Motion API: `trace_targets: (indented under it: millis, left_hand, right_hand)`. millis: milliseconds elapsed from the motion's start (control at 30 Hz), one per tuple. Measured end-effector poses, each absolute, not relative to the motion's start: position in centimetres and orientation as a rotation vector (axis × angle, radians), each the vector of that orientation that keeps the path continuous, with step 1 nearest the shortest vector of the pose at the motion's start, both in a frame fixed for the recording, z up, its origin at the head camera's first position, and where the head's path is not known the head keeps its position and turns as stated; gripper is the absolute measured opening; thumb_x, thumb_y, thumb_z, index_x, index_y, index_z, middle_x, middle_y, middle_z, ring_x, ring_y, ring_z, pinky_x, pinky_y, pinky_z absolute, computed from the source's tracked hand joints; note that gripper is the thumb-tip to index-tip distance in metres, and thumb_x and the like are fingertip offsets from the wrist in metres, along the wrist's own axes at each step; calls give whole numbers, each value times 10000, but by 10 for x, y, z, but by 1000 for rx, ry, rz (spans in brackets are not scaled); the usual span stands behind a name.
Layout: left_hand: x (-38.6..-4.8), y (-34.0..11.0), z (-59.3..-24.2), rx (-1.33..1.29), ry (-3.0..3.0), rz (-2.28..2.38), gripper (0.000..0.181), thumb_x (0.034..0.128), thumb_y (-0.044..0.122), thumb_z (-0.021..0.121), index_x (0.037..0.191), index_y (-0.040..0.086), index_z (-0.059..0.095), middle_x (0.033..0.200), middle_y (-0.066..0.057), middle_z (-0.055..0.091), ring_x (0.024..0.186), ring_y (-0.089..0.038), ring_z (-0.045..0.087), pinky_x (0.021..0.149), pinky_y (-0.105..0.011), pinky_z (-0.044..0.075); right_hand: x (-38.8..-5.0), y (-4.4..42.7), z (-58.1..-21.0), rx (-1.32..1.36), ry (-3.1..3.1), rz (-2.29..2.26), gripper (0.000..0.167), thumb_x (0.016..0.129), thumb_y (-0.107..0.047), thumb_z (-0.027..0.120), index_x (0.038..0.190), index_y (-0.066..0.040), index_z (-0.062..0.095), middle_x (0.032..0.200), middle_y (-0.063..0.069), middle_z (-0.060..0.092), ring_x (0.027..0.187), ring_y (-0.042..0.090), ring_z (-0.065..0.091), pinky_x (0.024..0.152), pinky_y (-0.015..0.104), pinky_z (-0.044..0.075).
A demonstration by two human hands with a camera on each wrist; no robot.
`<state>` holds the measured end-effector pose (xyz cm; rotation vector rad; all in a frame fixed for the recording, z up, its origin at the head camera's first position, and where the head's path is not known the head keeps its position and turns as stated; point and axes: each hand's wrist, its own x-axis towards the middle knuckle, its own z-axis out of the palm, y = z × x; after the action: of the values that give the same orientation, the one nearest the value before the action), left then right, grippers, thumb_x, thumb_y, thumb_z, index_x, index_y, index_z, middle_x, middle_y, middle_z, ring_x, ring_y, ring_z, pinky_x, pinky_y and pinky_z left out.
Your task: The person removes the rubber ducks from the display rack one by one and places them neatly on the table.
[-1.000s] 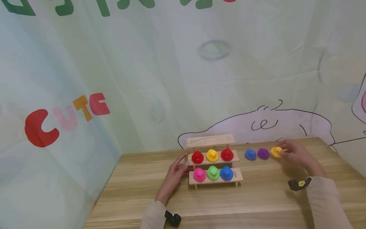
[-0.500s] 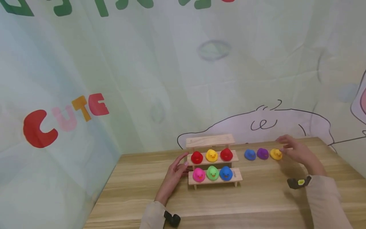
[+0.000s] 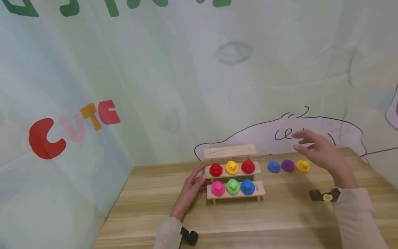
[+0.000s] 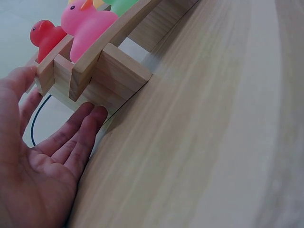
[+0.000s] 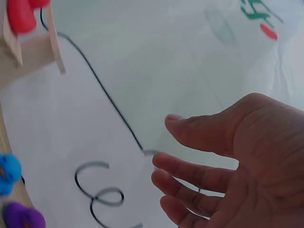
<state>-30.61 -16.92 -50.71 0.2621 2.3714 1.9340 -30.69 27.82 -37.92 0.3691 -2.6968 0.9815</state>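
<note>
My left hand (image 3: 190, 192) is at the left end of a small tiered wooden stand (image 3: 230, 151). In the left wrist view its thumb touches the stand's edge and the other fingers lie extended beside the leg. On the middle step sit a red duck (image 3: 216, 169), a yellow duck (image 3: 231, 167) and another red duck (image 3: 248, 166). The lowest step bears a pink duck (image 3: 218, 188), a green duck (image 3: 233, 186) and a blue duck (image 3: 247, 187). My right hand (image 3: 324, 155) is raised with nothing in it, above a yellow duck (image 3: 302, 166) on the table.
Left of that yellow duck, a purple duck (image 3: 287, 165) and a smaller blue duck (image 3: 274, 166) stand in a row on the wooden table (image 3: 248, 221). A printed cloth backdrop (image 3: 174, 86) rises behind the table and along its left side.
The right hand has let go of the yellow duck at the row's right end and lifted up from it. The left hand has stayed by the stand.
</note>
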Motion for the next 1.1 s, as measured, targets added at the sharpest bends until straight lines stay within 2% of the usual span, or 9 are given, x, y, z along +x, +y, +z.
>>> trace_targets:
  millis: [133, 233, 333, 467, 600, 833, 1000, 1100]
  left_hand:
    - [-307, -169, -508, 267, 2373, 1933, 502, 1113, 443, 567, 1596, 321, 495, 1448, -171, 703, 1260, -314, 727, 1068, -440, 622]
    - [-307, -169, -511, 267, 2375, 1922, 500, 1114, 437, 568, 1595, 323, 495, 1426, -170, 717, 1260, -313, 725, 1060, -430, 626]
    - [-307, -170, -513, 273, 2378, 1924, 503, 1110, 442, 574, 1593, 324, 499, 1429, -172, 714, 1254, -315, 726, 1048, -420, 630]
    - [-307, -169, -513, 270, 2383, 1932, 488, 1115, 429, 570, 1589, 335, 504, 1473, -161, 687, 1252, -310, 722, 1044, -419, 631]
    - [-308, -169, -512, 258, 2390, 1928, 489, 1113, 444, 567, 1588, 348, 499, 1483, -145, 680, 1257, -297, 718, 1052, -423, 629]
    - [-310, -167, -510, 257, 2397, 1910, 509, 1104, 481, 568, 1589, 345, 492, 1267, -158, 782, 1220, -275, 736, 1055, -432, 629]
    - [-309, -167, -510, 248, 2404, 1900, 508, 1106, 480, 566, 1591, 349, 490, 1291, -159, 774, 1224, -256, 730, 1060, -432, 627]
    - [-307, -169, -509, 240, 2398, 1910, 501, 1113, 448, 566, 1596, 335, 491, 1405, -162, 726, 1254, -278, 722, 1059, -436, 626]
  right_hand:
    - [-296, 247, -376, 467, -2674, 974, 338, 1070, -189, 665, 1383, -64, 627, 1406, 233, 674, 1213, 439, 676, 907, 449, 629]
    - [-289, 218, -388, 586, -2652, 974, 297, 1046, -132, 684, 1339, -89, 664, 1331, 184, 730, 1152, 381, 714, 864, 401, 632]
    - [-287, 194, -403, 662, -2653, 978, 304, 1026, -127, 712, 1329, -128, 685, 1296, 140, 753, 1129, 334, 717, 867, 426, 644]
    - [-289, 173, -418, 679, -2650, 981, 364, 1005, -148, 752, 1361, -136, 674, 1335, 113, 741, 1199, 340, 690, 963, 543, 624]
    - [-294, 164, -428, 686, -2601, 996, 407, 986, -145, 778, 1371, -83, 664, 1363, 148, 724, 1250, 399, 668, 1027, 641, 580]
    - [-299, 157, -446, 613, -2606, 974, 430, 984, -225, 795, 1391, -157, 672, 1319, 84, 750, 1247, 360, 666, 1065, 635, 560]
    - [-298, 155, -454, 604, -2558, 979, 434, 1000, -232, 778, 1408, -142, 660, 1318, 101, 759, 1247, 373, 673, 1070, 645, 557]
    - [-299, 153, -457, 623, -2531, 993, 405, 1007, -226, 768, 1391, -150, 664, 1309, 93, 762, 1244, 369, 681, 1065, 641, 564]
